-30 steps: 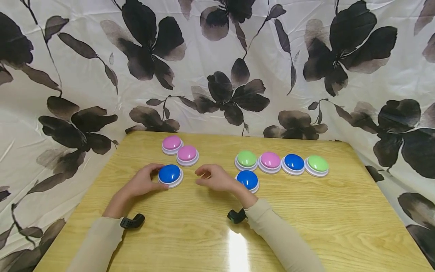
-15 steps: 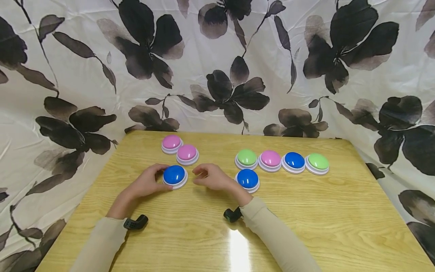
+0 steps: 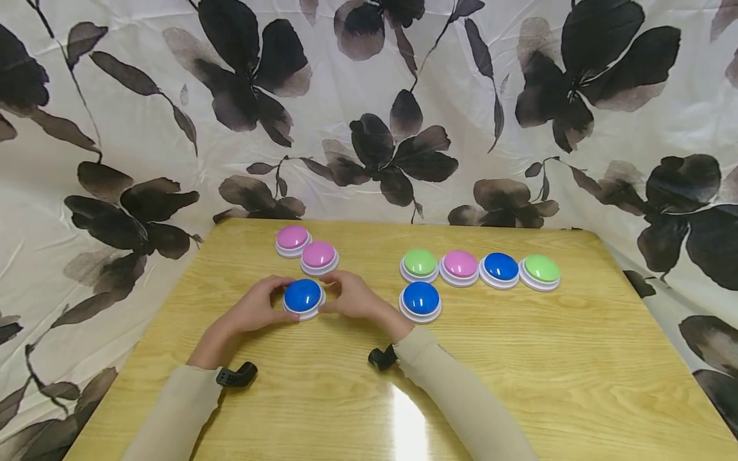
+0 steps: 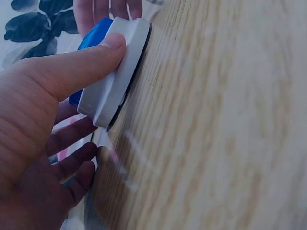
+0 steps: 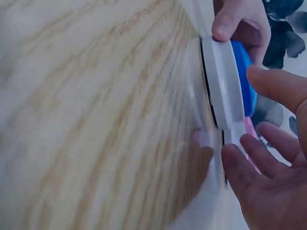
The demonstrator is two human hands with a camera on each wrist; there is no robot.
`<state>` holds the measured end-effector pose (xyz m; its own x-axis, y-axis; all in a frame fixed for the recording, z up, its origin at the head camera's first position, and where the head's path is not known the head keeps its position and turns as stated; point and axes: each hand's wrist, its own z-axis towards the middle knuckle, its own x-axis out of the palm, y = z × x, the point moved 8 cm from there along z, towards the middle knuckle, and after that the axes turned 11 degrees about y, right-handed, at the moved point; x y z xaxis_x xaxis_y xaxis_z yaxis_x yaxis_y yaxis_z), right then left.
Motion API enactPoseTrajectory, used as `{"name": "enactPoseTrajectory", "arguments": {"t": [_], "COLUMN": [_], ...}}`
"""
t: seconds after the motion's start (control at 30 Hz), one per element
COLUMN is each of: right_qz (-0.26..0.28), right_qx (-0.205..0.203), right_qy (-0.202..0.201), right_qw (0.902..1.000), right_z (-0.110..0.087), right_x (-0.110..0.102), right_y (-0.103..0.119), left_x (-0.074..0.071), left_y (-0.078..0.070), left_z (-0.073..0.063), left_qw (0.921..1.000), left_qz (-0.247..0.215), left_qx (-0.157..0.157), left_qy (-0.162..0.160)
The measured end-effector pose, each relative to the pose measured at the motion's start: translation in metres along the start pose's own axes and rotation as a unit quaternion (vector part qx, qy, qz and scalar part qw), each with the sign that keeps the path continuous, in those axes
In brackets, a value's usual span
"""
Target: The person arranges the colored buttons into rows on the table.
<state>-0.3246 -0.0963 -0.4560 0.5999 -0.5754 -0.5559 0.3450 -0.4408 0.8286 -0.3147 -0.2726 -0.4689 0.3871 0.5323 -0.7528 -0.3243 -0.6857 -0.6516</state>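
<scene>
Left hand [image 3: 256,306] and right hand [image 3: 357,296] are at opposite sides of one round, glossy blue dome button with white base [image 3: 303,296].
Nearest are two long beige sleeves [image 3: 461,390], each with a small black device [image 3: 237,376] at the cuff, over a yellow wood-grain table [image 3: 323,397]. Farther, the left hand pinches the base between thumb and fingers; the right hand has its thumb and fingers apart, loosely bent, and whether they touch the button I cannot tell. This button is at the table top, left of the middle. Right of the hands sits a second blue button [image 3: 421,299]; behind it runs a row: green [image 3: 419,262], pink [image 3: 459,264], blue [image 3: 500,267], green [image 3: 541,269]. At the far left are two pink dome buttons [image 3: 319,255], set diagonally. Last hangs white cloth with dark flowers [image 3: 346,77].
</scene>
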Motion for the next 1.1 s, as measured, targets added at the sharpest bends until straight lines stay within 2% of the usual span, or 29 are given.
{"name": "enactPoseTrajectory", "arguments": {"t": [0.23, 0.53, 0.77, 1.1], "right_qz": [-0.026, -0.048, -0.066, -0.058], "right_qx": [-0.011, -0.012, -0.018, -0.019], "right_qy": [-0.006, 0.008, 0.025, 0.015], "right_qw": [0.9996, 0.9987, 0.9973, 0.9980], "right_z": [0.012, 0.025, 0.028, 0.027], "right_x": [-0.003, 0.010, 0.018, 0.017], "right_y": [0.005, 0.004, 0.008, 0.005], "left_x": [-0.004, 0.000, 0.001, 0.003], "left_y": [-0.001, 0.002, 0.002, 0.004], "left_z": [0.002, -0.001, -0.002, 0.000], "left_qw": [1.0000, 1.0000, 0.9993, 0.9994], "left_qz": [-0.008, -0.008, -0.023, -0.019], "left_qx": [0.002, -0.003, 0.026, 0.025], "left_qy": [-0.003, 0.001, -0.010, -0.012]}}
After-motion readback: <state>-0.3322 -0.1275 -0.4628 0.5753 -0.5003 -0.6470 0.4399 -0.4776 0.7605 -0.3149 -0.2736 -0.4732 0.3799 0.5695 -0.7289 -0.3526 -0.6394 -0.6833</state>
